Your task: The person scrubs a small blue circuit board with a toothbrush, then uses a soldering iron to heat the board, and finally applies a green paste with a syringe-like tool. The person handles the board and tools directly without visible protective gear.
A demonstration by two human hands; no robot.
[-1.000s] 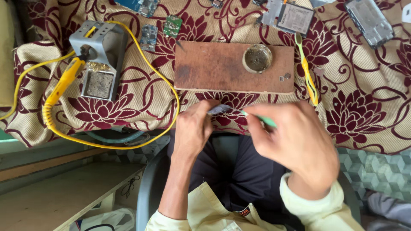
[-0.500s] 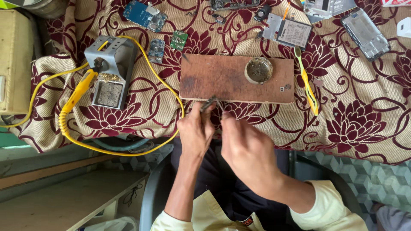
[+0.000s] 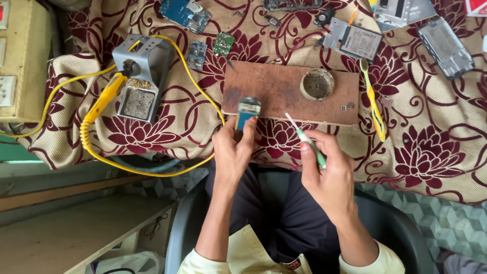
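I see my left hand (image 3: 234,152) with its grip closed on a small blue part (image 3: 248,110) at the near edge of the wooden board (image 3: 284,91). To the right, my right hand (image 3: 327,175) pinches a green-handled tool (image 3: 307,142), tip toward the part but apart. The tabletop wears a floral cloth (image 3: 431,152).

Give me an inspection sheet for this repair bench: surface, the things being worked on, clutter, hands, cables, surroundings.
Surface: cream cloth with maroon flowers, a brown wooden board lying on it.
Job's things: small blue circuit board at the board's near edge; thin green-handled tool beside it.
Clutter: round shallow tin on the board, loose green circuit boards, opened phone bodies, yellow-green toothbrush.
Hands: left hand pinches the circuit board; right hand grips the tool.
Cables: yellow soldering-iron cord loops across the cloth from the grey iron stand.
Surroundings: beige switch box at left, dark plastic chair.
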